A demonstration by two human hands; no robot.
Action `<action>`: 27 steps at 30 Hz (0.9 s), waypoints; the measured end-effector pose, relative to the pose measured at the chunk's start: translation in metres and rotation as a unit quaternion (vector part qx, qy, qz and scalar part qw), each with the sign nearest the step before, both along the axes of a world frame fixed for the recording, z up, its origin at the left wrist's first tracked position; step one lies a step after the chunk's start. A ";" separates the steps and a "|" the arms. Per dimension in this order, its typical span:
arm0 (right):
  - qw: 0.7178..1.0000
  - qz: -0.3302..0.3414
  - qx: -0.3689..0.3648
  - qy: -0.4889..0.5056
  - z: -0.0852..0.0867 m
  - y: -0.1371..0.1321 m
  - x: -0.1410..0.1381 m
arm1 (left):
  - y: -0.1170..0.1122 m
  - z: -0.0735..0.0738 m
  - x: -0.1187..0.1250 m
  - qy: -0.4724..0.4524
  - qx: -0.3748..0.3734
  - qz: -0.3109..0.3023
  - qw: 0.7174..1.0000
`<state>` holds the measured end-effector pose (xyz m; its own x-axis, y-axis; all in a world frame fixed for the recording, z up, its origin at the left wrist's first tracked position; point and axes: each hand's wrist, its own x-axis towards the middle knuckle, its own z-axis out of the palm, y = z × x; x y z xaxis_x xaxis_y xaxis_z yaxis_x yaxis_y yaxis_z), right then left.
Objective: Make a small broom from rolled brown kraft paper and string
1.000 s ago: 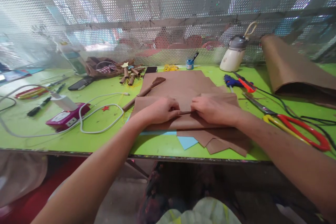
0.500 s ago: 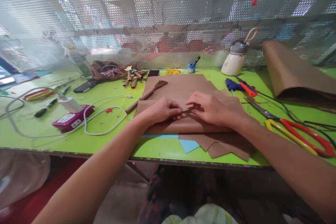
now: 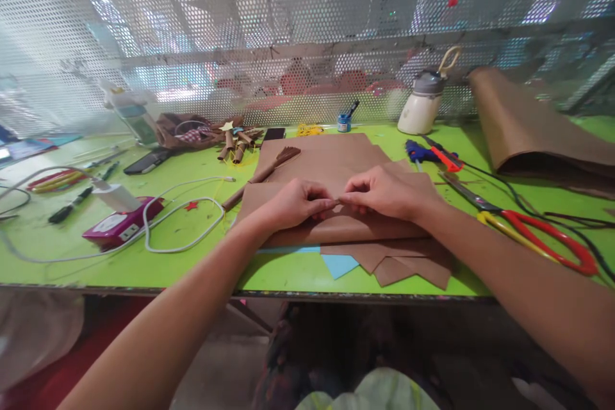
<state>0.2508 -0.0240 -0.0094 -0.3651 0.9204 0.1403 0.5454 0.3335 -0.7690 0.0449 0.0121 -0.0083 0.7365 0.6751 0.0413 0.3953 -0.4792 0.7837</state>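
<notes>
My left hand (image 3: 307, 202) and my right hand (image 3: 382, 193) meet fingertip to fingertip above a stack of brown kraft paper (image 3: 321, 143). The fingers of both are closed in a pinch on something small and thin, too little of which shows to name. Beneath my hands, the near part of the paper curls into a rounded fold (image 3: 346, 230). Brown paper corners (image 3: 413, 269) and a light blue sheet (image 3: 340, 264) stick out below it. To the left of the stack, partly over it, lies a rolled paper stick with a fringed end (image 3: 269, 172).
On the right lie large scissors (image 3: 542, 234), a blue glue gun (image 3: 420, 151) with a black cord, and a big brown paper roll (image 3: 523, 122). A white bottle (image 3: 421, 106) stands behind. At left are a purple power strip (image 3: 122, 224), white cable (image 3: 148, 230) and phone (image 3: 148, 160).
My right hand's fingertips have come down and closed against those of my left hand. The whole view has shifted slightly, so things appear a little further left.
</notes>
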 end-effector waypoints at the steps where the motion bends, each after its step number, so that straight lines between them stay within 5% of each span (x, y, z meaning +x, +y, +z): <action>1: 1.000 0.003 -0.019 0.008 0.000 0.000 0.001 | 0.001 0.000 -0.001 0.006 0.003 -0.003 1.000; 8: 0.987 -0.003 -0.134 0.087 0.001 0.002 0.006 | 0.002 0.004 -0.006 0.035 0.015 -0.028 0.999; 16: 0.982 0.026 -0.167 0.083 0.000 0.005 0.017 | -0.003 0.010 -0.005 0.057 0.052 -0.030 0.997; 24: 0.993 0.069 0.081 -0.057 0.011 -0.004 0.010 | -0.007 0.010 -0.003 0.035 0.080 -0.040 0.995; 27: 0.991 0.057 0.094 -0.071 0.010 -0.006 0.005 | -0.006 0.009 -0.002 0.031 0.078 -0.044 0.995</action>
